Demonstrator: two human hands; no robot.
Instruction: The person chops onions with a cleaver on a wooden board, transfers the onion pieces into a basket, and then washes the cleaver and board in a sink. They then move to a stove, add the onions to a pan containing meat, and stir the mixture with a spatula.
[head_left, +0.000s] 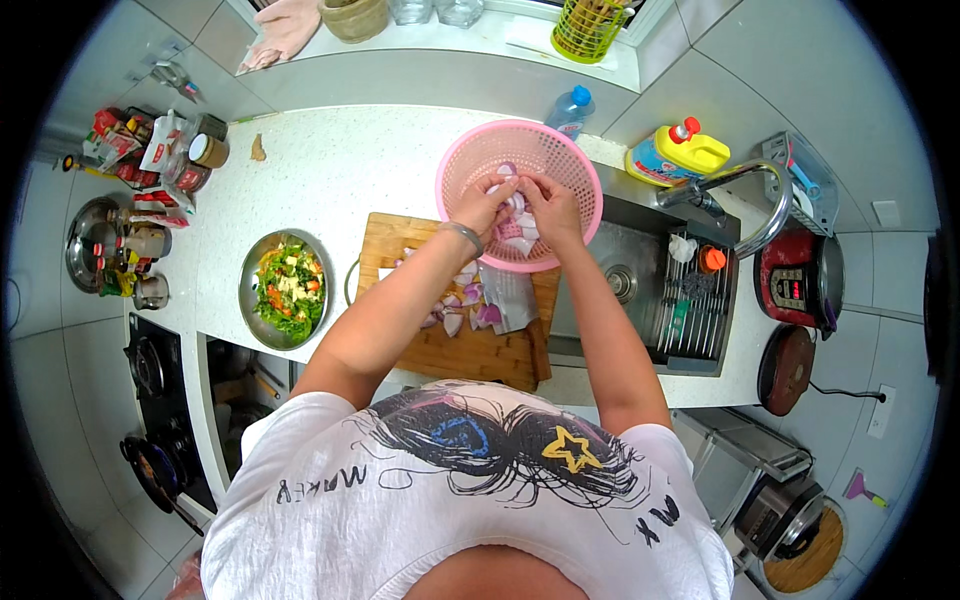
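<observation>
My left hand (486, 204) and my right hand (552, 210) meet over a pink plastic colander (465, 154), their fingertips closed on a piece of red onion (507, 171). More onion pieces (523, 225) lie in the colander below them. The colander stands at the back of a wooden cutting board (472, 361), partly beside the sink. Several cut onion chunks (452, 322) are scattered on the board. A cleaver (510, 300) lies there too, its wide blade near the colander and its wooden handle towards me. My left forearm hides part of the board.
Left of the board is a metal bowl (246, 315) of chopped greens. The sink (600, 315) with its faucet (784, 202) and drying rack is on the right. Behind stand a blue dish soap bottle (568, 116) and a yellow jug (664, 161). Seasoning jars (208, 151) line the far left.
</observation>
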